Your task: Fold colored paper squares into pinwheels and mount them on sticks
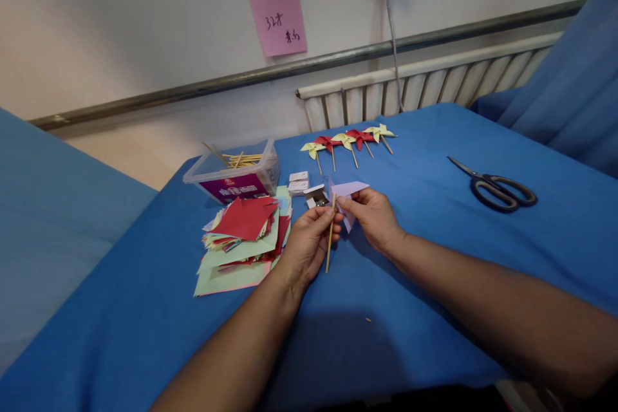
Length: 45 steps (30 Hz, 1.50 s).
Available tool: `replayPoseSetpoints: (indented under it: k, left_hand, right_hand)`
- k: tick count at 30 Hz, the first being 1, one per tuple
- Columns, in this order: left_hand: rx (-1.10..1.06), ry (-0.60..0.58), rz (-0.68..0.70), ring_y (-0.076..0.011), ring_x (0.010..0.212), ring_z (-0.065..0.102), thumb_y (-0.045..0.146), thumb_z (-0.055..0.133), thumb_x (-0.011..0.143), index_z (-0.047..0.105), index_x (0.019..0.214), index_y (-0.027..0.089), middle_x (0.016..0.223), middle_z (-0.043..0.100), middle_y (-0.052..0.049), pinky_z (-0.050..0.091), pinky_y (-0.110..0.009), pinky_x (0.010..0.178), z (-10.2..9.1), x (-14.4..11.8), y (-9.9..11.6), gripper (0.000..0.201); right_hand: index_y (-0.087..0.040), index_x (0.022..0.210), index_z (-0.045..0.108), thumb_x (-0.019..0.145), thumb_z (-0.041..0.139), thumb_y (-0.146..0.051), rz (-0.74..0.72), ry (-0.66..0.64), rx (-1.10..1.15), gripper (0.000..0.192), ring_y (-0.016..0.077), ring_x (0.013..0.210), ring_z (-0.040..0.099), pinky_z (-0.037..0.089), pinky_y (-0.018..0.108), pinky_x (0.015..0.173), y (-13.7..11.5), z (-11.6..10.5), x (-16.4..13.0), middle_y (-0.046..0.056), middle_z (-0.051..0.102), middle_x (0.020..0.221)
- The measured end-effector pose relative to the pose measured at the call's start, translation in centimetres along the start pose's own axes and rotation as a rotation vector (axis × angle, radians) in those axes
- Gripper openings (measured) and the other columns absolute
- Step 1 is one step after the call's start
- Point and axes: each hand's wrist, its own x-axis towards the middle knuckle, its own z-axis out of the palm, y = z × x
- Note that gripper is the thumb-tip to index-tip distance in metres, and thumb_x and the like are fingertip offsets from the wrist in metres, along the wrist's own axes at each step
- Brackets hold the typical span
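Note:
My left hand point(309, 238) pinches a thin wooden stick point(329, 244), held near upright over the table. In my right hand point(379, 215) is a light purple paper pinwheel point(351, 189), its folded blades spreading past the fingers. The stick's top end meets the paper between both hands; whether the two are joined I cannot tell. Just behind the left fingers lies an opened small box point(316, 194) with dark bits at its mouth. Small white boxes point(298, 184) are stacked beside it.
Finished red and yellow pinwheels point(357, 139) lie in a row at the back. A clear plastic tub point(236, 183) of sticks stands left, behind piled coloured paper point(246, 222). Black-handled scissors point(497, 190) rest on the right of the blue cloth point(434, 347). A radiator point(434, 80) lines the wall.

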Motion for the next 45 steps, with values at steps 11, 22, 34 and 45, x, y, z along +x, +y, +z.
replayPoseSetpoints:
  k: [11, 22, 34, 45]
  left_hand:
    - [0.028, 0.011, 0.029, -0.007, 0.054, 0.058, 0.024, 0.082, 0.067, 0.063, 0.08, 0.013, 0.073, 0.068, -0.003, 0.048, -0.017, 0.051, 0.23, -0.15, 0.08, 0.025]
    - [0.014, 0.026, 0.031, -0.0061, 0.055, 0.058, 0.027, 0.08, 0.07, 0.064, 0.08, 0.012, 0.073, 0.067, -0.002, 0.047, -0.017, 0.052, 0.15, -0.06, -0.01, 0.025]
    - [0.036, 0.029, 0.037, -0.0068, 0.054, 0.058, 0.025, 0.081, 0.068, 0.064, 0.079, 0.013, 0.072, 0.067, -0.002, 0.046, -0.017, 0.05, 0.29, -0.24, 0.12, 0.024]
    - [0.043, 0.08, 0.051, -0.0069, 0.053, 0.058, 0.023, 0.082, 0.066, 0.063, 0.077, 0.013, 0.071, 0.068, -0.002, 0.046, -0.017, 0.05, 0.61, -0.39, 0.3, 0.024]
  right_hand:
    - [-0.017, 0.071, 0.067, 0.064, 0.078, -0.037, 0.004, -0.005, -0.002, 0.023, 0.0133, 0.061, 0.056, 0.044, 0.029, 0.061, -0.18, 0.04, -0.07, 0.002, 0.067, 0.069]
    - [-0.018, 0.072, 0.068, 0.064, 0.078, -0.037, 0.005, -0.016, 0.012, 0.023, 0.0151, 0.064, 0.059, 0.046, 0.03, 0.063, -0.18, 0.0, -0.18, 0.003, 0.068, 0.072]
    - [-0.017, 0.071, 0.067, 0.064, 0.077, -0.035, 0.011, -0.011, 0.003, 0.021, 0.0138, 0.062, 0.057, 0.045, 0.03, 0.063, -0.15, -0.07, -0.1, 0.002, 0.067, 0.07]
    - [-0.018, 0.071, 0.068, 0.062, 0.078, -0.036, 0.02, -0.028, 0.025, 0.022, 0.0148, 0.064, 0.058, 0.045, 0.029, 0.062, -0.37, 0.06, -0.27, 0.003, 0.067, 0.07]
